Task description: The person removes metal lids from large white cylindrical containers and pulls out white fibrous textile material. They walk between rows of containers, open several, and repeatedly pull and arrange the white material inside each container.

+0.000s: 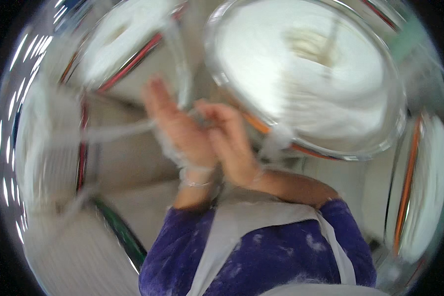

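Observation:
My left hand [182,130] is raised in the middle of the view, its fingers stretched out and blurred by motion. A loose white fibre strand [126,130], like cotton sliver, runs in from the left to this hand, and wisps hang along its outer edge. Against the left palm, my right hand [232,143] has its fingers bent, pinching at the strand between the hands. Another length of sliver [184,74] drops from above to the same spot. The exact grip is smeared and partly hidden by the fingers.
A large round can [209,59] with a shiny rim, full of coiled white sliver [251,44], stands close at the upper right. More filled cans stand around: a red-banded can [133,64] at the upper left, an orange-banded can [408,182] at right, a green-rimmed can [118,229] at lower left.

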The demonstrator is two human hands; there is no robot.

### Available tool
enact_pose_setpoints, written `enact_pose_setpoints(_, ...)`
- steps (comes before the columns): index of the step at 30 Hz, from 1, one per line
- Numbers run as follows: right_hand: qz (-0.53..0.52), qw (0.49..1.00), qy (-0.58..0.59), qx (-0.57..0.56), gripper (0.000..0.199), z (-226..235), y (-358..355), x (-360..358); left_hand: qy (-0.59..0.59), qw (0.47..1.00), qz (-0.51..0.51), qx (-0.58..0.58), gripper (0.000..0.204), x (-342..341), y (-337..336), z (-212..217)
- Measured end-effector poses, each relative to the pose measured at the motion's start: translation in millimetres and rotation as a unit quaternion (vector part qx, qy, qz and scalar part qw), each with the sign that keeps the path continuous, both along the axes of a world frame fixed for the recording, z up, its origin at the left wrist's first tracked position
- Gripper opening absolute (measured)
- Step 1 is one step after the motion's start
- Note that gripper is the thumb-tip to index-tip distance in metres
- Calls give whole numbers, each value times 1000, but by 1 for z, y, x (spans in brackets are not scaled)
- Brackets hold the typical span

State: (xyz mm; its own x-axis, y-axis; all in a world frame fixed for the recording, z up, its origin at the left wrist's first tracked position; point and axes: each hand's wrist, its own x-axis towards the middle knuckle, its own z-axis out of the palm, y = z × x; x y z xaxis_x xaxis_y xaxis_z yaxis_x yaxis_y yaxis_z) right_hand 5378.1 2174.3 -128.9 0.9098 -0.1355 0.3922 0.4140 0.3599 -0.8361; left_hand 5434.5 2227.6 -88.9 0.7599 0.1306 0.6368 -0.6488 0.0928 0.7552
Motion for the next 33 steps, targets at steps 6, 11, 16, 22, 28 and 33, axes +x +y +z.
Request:
enact_pose_setpoints(6, 119, 992, 37, 29, 41, -6, 19, -62, -109, 959, 194, 176, 71, -93, 77, -7)
enact_pose_setpoints(11, 188, 977, 45, -94, 28, -16, 30, -107, -70, 891, 367, 257, 60, -180, 130, -3)
enact_pose_setpoints(16, 176, 951, 102, -233, 13, -44, 51, -153, -25, 719, 532, 446, 55, -246, 199, 3)
enact_pose_setpoints(22, 174, 943, 29, -282, 20, -44, 76, -170, 7, 653, 618, 439, 63, -309, 271, 42)
enact_pose_setpoints(28, 362, 901, 121, -208, 21, -33, 90, -177, 77, 326, 801, 496, 78, -302, 332, 123)
enact_pose_setpoints(33, 453, 841, 164, -246, 18, -32, 82, -182, 131, 453, 693, 546, 68, -285, 352, 98)
